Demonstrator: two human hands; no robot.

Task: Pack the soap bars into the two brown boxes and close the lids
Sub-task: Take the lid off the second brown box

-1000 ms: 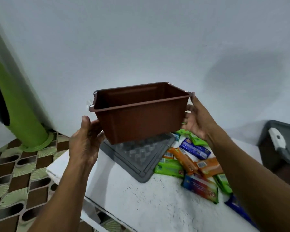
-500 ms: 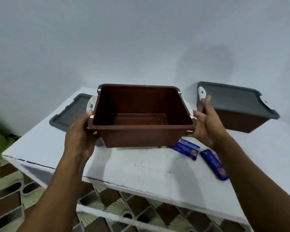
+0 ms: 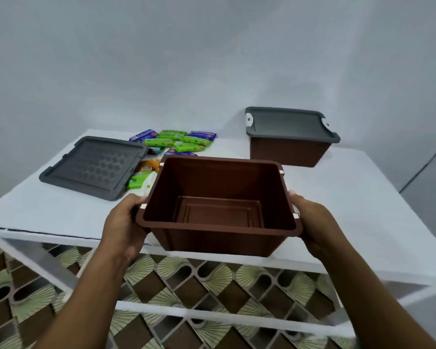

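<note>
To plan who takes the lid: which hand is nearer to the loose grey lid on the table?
Left. The left hand holds the open brown box close to the near edge of the loose grey lid; the right hand holds the box's opposite side, farther off.

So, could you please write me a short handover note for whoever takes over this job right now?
The left hand and the right hand each grip one end of the open brown box, held at the near edge of the table. The box is empty.
A loose grey lid lies on the table to the left, and the soap bars lie unpacked behind it.
The second brown box stands at the back right with a fitted lid on; its contents are hidden.
Done: nothing is packed in the open box.
Left: set it down, check the second box, pack the bars, close the lids.
</note>
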